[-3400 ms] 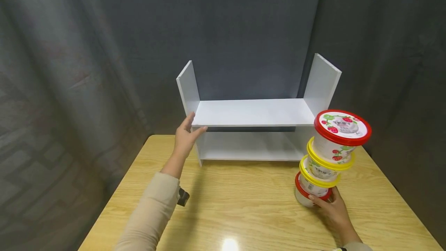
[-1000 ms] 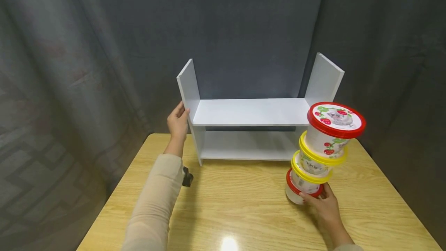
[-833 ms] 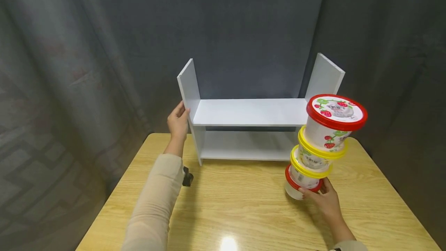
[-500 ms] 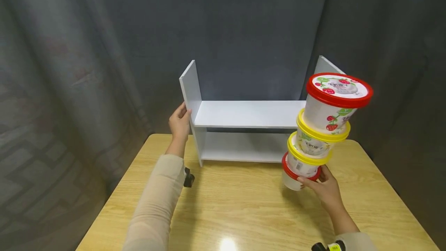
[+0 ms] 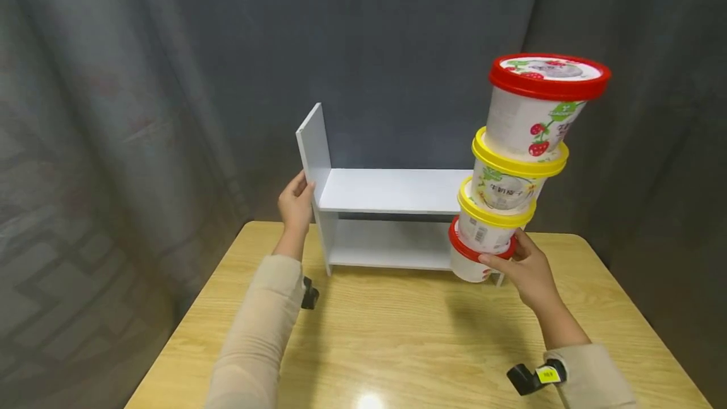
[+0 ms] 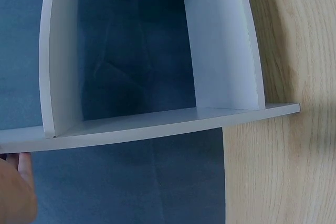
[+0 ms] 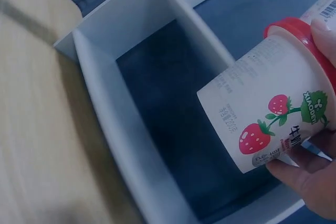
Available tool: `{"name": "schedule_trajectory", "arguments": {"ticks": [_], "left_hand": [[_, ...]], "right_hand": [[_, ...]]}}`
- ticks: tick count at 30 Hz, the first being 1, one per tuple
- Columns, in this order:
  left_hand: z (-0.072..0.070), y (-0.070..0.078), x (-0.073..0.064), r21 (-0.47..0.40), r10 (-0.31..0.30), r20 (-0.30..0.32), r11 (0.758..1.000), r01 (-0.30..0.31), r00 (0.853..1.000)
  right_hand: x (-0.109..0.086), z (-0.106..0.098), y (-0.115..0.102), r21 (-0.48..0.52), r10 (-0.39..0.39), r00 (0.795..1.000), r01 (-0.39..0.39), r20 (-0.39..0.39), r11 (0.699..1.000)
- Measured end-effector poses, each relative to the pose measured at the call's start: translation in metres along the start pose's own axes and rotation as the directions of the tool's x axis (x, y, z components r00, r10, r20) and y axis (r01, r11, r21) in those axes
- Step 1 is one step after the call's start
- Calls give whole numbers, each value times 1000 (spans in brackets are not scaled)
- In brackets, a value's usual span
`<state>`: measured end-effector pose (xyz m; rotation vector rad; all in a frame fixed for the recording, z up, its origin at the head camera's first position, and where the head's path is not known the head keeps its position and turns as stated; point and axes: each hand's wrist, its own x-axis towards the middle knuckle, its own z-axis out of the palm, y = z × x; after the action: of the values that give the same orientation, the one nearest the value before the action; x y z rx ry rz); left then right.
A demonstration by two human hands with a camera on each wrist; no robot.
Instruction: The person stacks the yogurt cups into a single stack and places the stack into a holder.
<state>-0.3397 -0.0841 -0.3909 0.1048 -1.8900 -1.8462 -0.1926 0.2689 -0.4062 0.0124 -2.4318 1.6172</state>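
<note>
My right hand (image 5: 534,273) grips the lowest tub (image 5: 469,266) of a leaning stack of several white ice-cream-style tubs, held in the air before the right part of a white shelf (image 5: 392,191). This tub has a red lid and strawberry print. Two yellow-lidded tubs (image 5: 507,188) come above it, and a larger red-lidded tub (image 5: 525,122) tops the stack. In the right wrist view, the lowest tub (image 7: 262,93) overlaps the shelf boards, thumb and fingers around its lid end. My left hand (image 5: 295,204) holds the shelf's left side panel (image 5: 314,150), fingers against its outer side.
The shelf stands at the back of a wooden table (image 5: 386,327), with two levels and raised side panels. The stack hides its right panel in the head view. A dark grey curtain (image 5: 409,49) hangs behind. Each wrist wears a black camera mount (image 5: 531,379).
My right hand has lifted the tub stack off the table, upward and toward the shelf. My left hand moved onto the shelf's left panel earlier and has stayed there.
</note>
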Motion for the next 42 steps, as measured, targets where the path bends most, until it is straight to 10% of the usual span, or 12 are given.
{"name": "schedule_trajectory", "arguments": {"ticks": [19, 42], "left_hand": [[-1, -4, 2, 16, 10, -15, 1000, -10, 1000], [-4, -4, -1, 23, -6, -14, 1000, 6, 1000]], "right_hand": [[61, 10, -66, 91, 49, 994, -58, 93, 994], [121, 46, -58, 55, 45, 998, -47, 46, 997]]}}
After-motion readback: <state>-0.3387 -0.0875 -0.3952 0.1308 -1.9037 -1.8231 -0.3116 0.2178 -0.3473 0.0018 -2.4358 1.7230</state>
